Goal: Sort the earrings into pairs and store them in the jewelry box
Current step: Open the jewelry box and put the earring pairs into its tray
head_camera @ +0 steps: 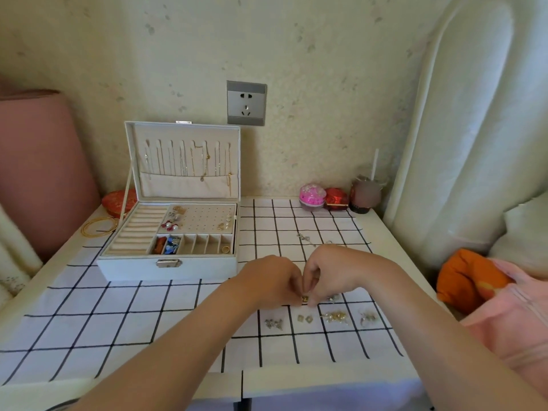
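My left hand (271, 281) and my right hand (329, 272) meet over the checked cloth, fingers curled, both pinching a small gold earring (304, 298) between them. Just in front lie small groups of earrings: a silver pair (274, 323), a gold square pair (305, 318), a gold cluster (336, 317) and a silver hoop piece (367, 318). More silver pieces (305, 238) lie beyond my hands. The white jewelry box (166, 269) stands open at the left, with earrings on its peg panel and in its compartments.
A gold bangle (99, 226) and a red pouch (117, 201) lie left of the box. A pink box (312, 195), a red box (336, 198) and a dark cup (364, 194) stand at the back right against the wall. An orange cushion (465, 277) lies off the table's right edge.
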The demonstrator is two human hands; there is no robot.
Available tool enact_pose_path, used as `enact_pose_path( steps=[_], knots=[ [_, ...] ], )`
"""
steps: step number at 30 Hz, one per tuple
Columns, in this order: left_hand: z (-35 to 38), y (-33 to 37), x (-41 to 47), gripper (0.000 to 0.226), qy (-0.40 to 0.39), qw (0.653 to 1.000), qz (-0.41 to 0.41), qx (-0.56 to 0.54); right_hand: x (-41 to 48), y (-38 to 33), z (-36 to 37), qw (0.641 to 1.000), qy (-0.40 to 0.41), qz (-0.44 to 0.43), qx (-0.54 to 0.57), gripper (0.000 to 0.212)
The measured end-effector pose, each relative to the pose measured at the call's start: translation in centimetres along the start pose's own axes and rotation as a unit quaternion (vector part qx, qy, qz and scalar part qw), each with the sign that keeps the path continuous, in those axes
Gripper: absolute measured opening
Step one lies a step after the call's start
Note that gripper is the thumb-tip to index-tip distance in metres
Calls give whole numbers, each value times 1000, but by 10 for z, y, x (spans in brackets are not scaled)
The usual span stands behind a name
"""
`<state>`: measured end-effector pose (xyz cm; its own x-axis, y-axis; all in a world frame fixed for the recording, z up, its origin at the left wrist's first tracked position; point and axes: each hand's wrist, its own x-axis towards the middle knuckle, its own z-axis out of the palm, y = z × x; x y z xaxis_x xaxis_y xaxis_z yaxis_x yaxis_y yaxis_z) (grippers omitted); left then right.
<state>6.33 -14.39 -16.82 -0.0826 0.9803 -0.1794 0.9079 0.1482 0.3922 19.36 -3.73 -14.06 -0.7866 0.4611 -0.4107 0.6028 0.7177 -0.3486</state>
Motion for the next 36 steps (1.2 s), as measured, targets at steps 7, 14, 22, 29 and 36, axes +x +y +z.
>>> enact_pose_path(
  steps=[7, 14, 22, 29, 36],
  knots=[
    [-9, -15, -4, 10, 3, 999, -11, -31, 8, -4, 2, 1000, -8, -12, 9, 11],
    [-24, -24, -9, 10, 50, 995, -7, -86, 10, -10, -2, 991, 53, -31, 119, 11],
    [-45, -38, -16, 11, 128, 974, -26, -183, 19, -31, -6, 978, 109, -45, 169, 10],
    [-65, -63, -27, 6, 222, 942, -32, -249, 35, -64, -15, 921, 194, -65, 332, 13],
    [-79, -85, -42, 7, 255, 882, -52, -393, 56, -98, -16, 873, 270, -119, 388, 5]
  ],
)
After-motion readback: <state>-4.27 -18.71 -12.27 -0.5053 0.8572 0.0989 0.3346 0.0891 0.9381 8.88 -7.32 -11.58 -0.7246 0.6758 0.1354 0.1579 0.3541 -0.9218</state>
